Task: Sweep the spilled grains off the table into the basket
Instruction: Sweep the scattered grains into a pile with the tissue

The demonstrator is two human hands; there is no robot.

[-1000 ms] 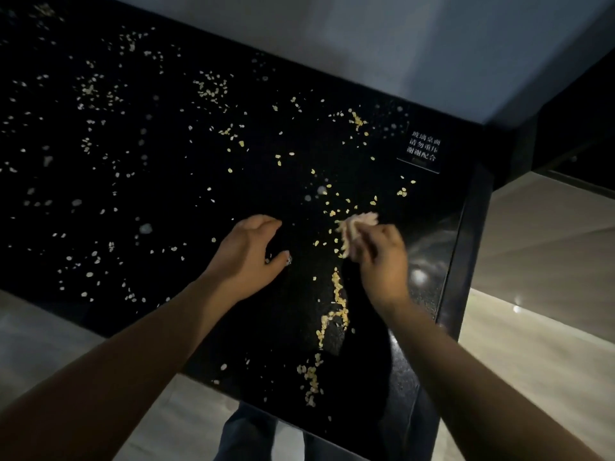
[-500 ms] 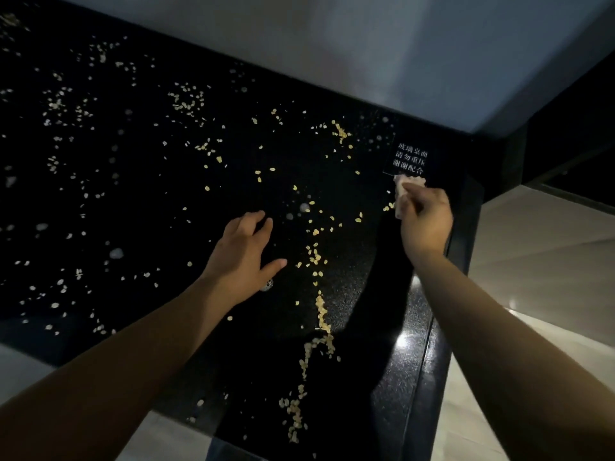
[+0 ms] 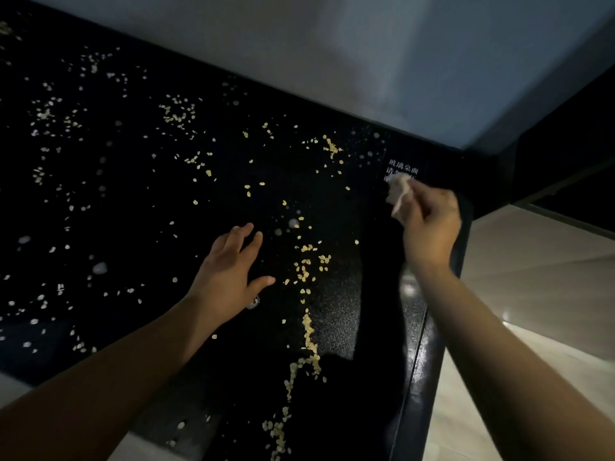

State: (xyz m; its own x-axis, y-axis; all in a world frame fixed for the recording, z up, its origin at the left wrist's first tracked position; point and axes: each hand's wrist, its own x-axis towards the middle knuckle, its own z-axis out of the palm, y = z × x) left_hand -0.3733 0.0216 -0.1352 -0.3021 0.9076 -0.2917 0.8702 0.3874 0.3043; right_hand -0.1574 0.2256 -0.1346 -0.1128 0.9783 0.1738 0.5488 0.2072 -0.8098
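Faintly, a white-lettered label (image 3: 403, 169) near the black tabletop's (image 3: 139, 224) far right corner reads 玻璃桌面 on its top line. The lines below are partly covered by a crumpled pale tissue (image 3: 397, 193). The right hand (image 3: 429, 224) has its grip pinched on that tissue, at the label. The left hand (image 3: 233, 271) lies low over the tabletop, grip spread. Between the hands the grains (image 3: 307, 331) form a narrow ridge, its long axis running from far to near edge. Others lie scattered leftward.
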